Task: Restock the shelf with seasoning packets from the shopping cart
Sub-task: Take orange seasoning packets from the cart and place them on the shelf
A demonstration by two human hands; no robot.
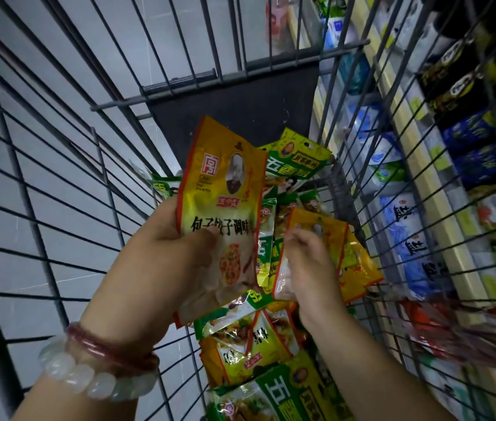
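Both my hands are inside the wire shopping cart (67, 165). My left hand (164, 256) grips a yellow and orange seasoning packet (222, 189) upright, thumb across its front. My right hand (310, 262) pinches a second yellow packet (319, 232) just above the pile. Several green and yellow seasoning packets (258, 354) lie heaped on the cart floor under and around both hands. The shelf (441, 214) runs along the right, seen through the cart's wire side.
The shelf holds blue and white salt bags (404, 238), dark bottles (459, 86) higher up, and red packets (468, 332) lower down. A dark panel (240, 101) closes the cart's far end. Grey floor shows through the left wires.
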